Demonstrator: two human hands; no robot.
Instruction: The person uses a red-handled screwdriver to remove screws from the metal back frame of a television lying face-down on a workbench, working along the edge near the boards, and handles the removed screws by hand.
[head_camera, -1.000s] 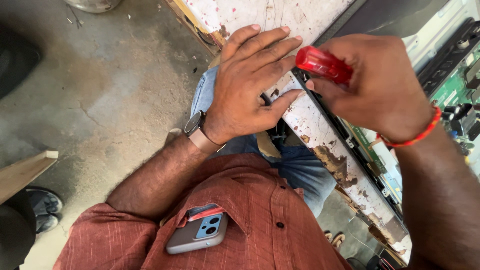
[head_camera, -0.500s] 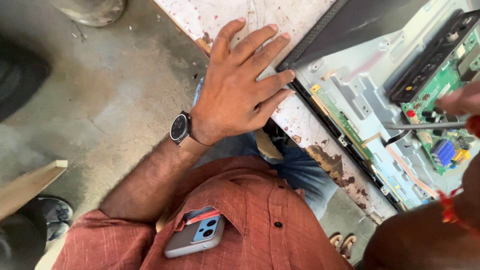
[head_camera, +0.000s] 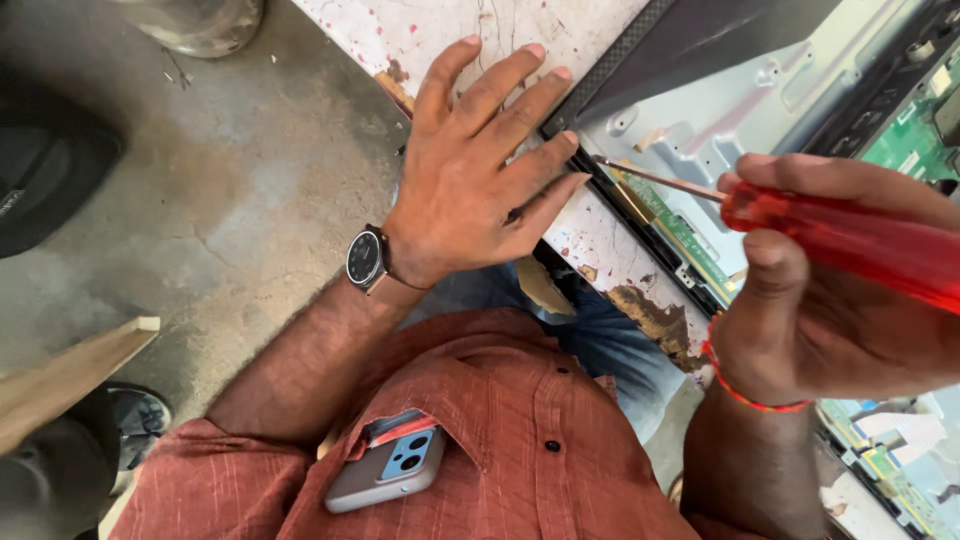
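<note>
Head view, item one: we are holding a screwdriver (head_camera: 850, 235) in our right hand (head_camera: 840, 310), grip clenched round its red handle, the thin shaft pointing left at the edge of the opened panel (head_camera: 700, 150).

Item two: we are pressing our left hand (head_camera: 470, 180) flat on the speckled desk (head_camera: 420, 30), fingers spread, grip released and holding nothing; the fingertips are touching the panel's dark frame (head_camera: 600, 75), just beside the screwdriver tip.

Item three: a green board (head_camera: 690, 240) is lying along the panel's near edge, right under the shaft.

Item four: a watch (head_camera: 366, 258) is sitting on the left wrist, a phone (head_camera: 385, 470) in the shirt pocket.

Handling note, as our judgement: we are best keeping the tip low and square to the frame, the flat hand steadying the panel, fingertips clear of the tip, so a slip is not gouging the board.
</note>
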